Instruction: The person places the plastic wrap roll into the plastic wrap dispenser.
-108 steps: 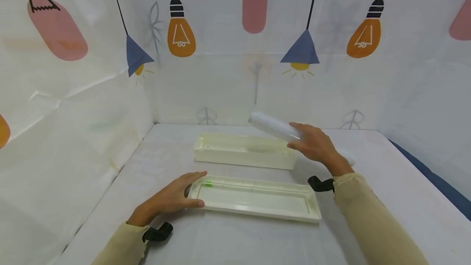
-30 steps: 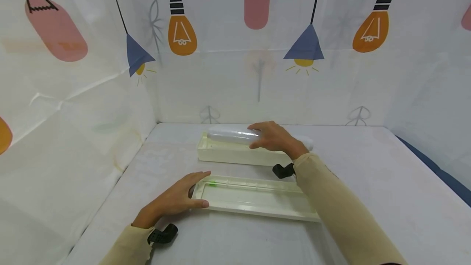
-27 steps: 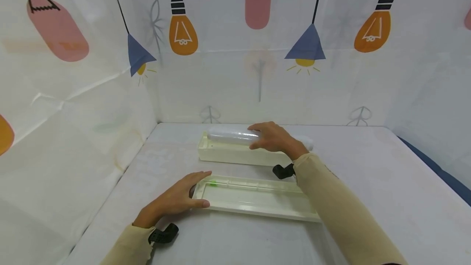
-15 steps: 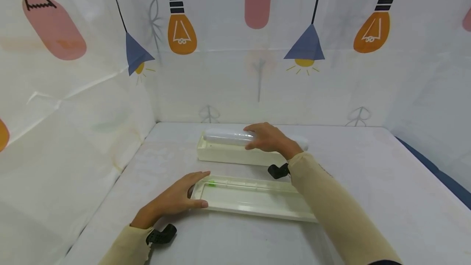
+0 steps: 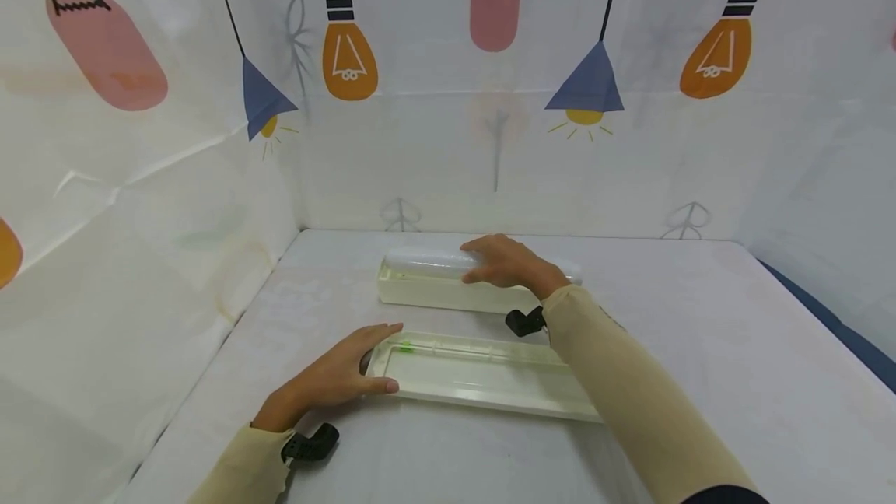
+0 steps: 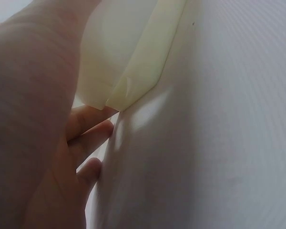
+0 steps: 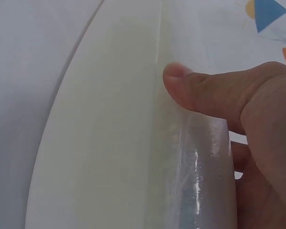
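The left hand (image 5: 336, 374), thumb and fingers apart, holds the shallow lid (image 5: 476, 386) by its left end, not yet on the long box (image 5: 448, 294). Beyond, the right hand's (image 5: 507, 264) fingers clasp the plastic roll (image 5: 425, 260), seemingly laid inside, its seating partly hidden.

Printed orange light bulbs (image 5: 350, 61) and blue pendant lamps (image 5: 586, 82) decorate the white backdrop (image 5: 434, 154). Before it stands a white table (image 5: 714, 333).
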A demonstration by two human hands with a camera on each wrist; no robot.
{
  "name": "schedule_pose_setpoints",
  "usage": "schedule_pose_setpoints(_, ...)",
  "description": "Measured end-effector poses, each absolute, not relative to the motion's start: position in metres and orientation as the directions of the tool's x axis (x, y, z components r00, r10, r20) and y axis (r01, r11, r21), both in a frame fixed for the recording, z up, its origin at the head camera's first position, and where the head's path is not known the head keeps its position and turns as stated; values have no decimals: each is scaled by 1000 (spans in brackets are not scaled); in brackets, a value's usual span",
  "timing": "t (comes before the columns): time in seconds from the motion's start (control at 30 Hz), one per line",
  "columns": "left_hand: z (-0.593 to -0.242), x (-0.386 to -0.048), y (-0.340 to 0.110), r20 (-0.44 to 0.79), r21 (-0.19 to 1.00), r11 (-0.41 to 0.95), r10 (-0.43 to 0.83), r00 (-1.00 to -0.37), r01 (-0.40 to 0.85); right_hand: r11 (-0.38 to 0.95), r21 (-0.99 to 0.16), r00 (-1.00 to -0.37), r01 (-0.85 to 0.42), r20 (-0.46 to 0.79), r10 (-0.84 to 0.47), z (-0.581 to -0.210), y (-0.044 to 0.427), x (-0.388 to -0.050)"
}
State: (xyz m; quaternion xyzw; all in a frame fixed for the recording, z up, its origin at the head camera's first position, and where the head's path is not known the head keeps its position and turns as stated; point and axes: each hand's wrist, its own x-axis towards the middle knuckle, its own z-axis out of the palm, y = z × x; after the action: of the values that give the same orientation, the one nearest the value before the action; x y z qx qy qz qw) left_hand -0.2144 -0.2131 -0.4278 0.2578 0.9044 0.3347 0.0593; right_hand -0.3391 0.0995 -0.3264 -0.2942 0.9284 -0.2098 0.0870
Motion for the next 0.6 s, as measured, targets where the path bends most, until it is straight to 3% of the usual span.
schedule_pose_setpoints(0.6, -428, -215, -212, 57, 630, 651, 507, -860, 425, 746, -453, -783, -488, -150, -604, -331, 97, -351)
